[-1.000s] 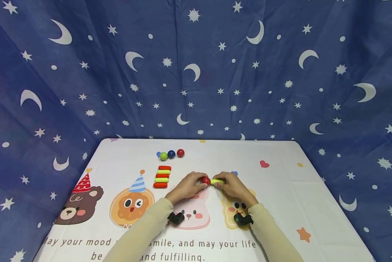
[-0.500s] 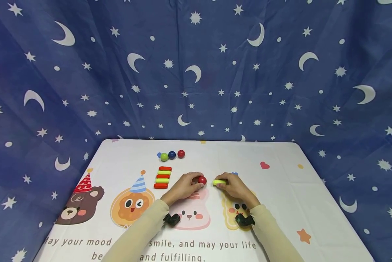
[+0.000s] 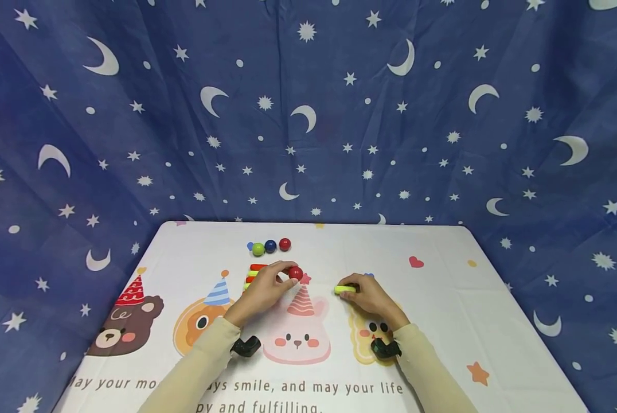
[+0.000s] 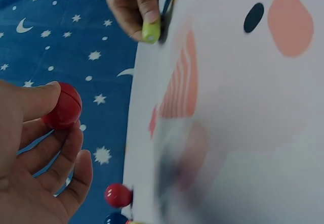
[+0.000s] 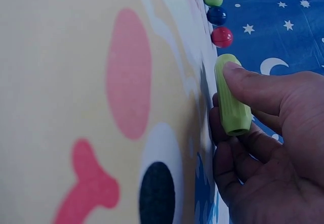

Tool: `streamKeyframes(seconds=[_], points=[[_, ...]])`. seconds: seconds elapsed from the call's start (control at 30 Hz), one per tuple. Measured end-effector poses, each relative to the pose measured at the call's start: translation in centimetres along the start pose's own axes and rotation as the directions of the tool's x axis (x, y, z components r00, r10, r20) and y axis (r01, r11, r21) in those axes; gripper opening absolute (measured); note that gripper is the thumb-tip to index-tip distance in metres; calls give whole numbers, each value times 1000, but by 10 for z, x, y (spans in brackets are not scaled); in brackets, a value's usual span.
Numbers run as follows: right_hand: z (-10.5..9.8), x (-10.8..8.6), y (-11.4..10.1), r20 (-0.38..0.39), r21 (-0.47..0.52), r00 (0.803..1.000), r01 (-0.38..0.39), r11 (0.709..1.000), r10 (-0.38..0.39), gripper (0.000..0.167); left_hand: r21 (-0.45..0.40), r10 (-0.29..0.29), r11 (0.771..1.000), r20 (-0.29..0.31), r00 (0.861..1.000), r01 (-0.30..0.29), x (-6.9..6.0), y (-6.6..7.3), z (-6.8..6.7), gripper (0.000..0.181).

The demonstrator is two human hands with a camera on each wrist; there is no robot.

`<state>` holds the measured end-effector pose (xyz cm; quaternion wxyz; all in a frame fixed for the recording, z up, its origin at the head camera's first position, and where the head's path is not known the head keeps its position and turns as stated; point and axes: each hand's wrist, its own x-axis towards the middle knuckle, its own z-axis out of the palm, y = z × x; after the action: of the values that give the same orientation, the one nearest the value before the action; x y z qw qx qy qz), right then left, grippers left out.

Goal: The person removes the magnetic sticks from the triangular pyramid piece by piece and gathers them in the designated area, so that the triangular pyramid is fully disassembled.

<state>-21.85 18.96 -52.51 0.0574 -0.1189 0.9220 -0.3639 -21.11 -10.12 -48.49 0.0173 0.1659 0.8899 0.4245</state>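
Observation:
My left hand [image 3: 262, 292] pinches a red ball [image 3: 295, 274] between thumb and fingers, raised a little over the table. A seam runs round this ball [image 4: 66, 106] in the left wrist view. My right hand [image 3: 371, 297] grips a short yellow-green ribbed rod [image 3: 345, 290] by its side, and a hole shows in the end of the rod [image 5: 234, 95] in the right wrist view. Ball and rod are apart. Just behind the left hand lie red and yellow-green rods [image 3: 258, 267] in a stack-like row, partly covered by that hand.
At the back stand a green ball [image 3: 258, 249], a blue ball [image 3: 270, 246] and another red ball [image 3: 285, 244] in a row. A white printed cloth [image 3: 437, 298] covers the table. A dark blue curtain [image 3: 329, 189] with stars and moons hangs behind it.
The red ball in my left hand has come away from the rod and moved left and slightly back, towards the row of rods. My right hand holds its rod almost in place.

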Motion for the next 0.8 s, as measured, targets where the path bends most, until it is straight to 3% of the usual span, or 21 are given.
streamKeyframes(seconds=[0.2, 0.43, 0.8], points=[[1, 0, 1, 2, 2, 1000, -6, 1000, 6, 17, 2, 16, 1000, -40, 999, -16, -7, -4, -18, 41], [1, -1, -1, -5, 9, 1000, 2, 1000, -2, 17, 19, -6, 1000, -67, 998, 7, -15, -12, -38, 44], [0, -1, -3, -8, 13, 1000, 2, 1000, -2, 17, -2, -4, 1000, -143, 990, 4, -15, -29, -60, 42]])
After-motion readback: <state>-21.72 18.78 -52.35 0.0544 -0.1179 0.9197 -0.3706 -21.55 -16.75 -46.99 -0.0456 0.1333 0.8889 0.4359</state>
